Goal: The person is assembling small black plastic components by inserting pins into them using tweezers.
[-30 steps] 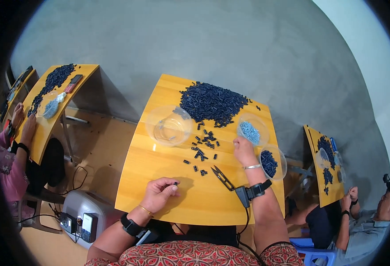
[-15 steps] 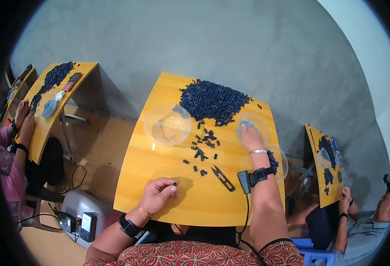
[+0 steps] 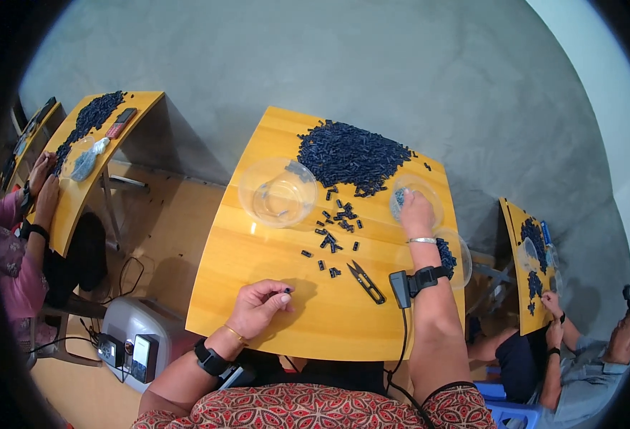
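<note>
Your left hand [image 3: 256, 310] pinches a dark piece [image 3: 287, 291], long axis indiscernible; your right hand [image 3: 418, 216] is at the clear bowl [image 3: 423, 182], grip hidden.

Head-worn fisheye, near, facing down over table [image 3: 275, 252], corners too dark to tell

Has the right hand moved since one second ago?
Yes. Against the table, the right hand has gone forward and slightly right, now reaching over the bowl of blue pieces.
</note>
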### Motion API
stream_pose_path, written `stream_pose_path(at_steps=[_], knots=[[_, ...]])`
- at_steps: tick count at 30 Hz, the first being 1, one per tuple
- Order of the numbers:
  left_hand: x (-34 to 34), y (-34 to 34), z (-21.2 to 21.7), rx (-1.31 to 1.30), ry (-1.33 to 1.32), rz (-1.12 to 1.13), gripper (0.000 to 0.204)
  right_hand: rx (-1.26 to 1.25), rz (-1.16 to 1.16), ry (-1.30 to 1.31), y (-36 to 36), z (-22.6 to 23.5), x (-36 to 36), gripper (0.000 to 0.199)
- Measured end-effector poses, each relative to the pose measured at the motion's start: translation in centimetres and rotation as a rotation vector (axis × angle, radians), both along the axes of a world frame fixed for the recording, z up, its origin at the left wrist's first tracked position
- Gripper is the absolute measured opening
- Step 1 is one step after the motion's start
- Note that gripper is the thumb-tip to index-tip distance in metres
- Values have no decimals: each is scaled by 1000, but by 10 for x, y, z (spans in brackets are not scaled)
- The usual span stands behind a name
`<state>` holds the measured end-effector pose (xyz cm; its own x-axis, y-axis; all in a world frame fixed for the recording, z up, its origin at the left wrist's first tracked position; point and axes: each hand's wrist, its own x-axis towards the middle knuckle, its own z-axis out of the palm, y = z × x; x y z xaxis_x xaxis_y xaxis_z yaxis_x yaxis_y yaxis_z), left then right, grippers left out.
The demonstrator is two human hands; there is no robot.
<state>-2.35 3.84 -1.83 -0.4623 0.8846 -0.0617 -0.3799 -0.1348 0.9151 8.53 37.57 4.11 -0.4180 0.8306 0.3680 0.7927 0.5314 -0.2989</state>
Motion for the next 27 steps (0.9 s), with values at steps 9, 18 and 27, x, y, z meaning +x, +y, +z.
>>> stream_pose_path(at_steps=[9,18,27], knots=[[0,-1,0,9,5,-6,13,243,224,520,-6,6,-8,33],[1,0,2,-14,36,-11,13,-593,345,1013,-53,-66,-4,36],[0,-1,-1,-26,87,27,11,-204,362,574,-54,-71,-4,33]])
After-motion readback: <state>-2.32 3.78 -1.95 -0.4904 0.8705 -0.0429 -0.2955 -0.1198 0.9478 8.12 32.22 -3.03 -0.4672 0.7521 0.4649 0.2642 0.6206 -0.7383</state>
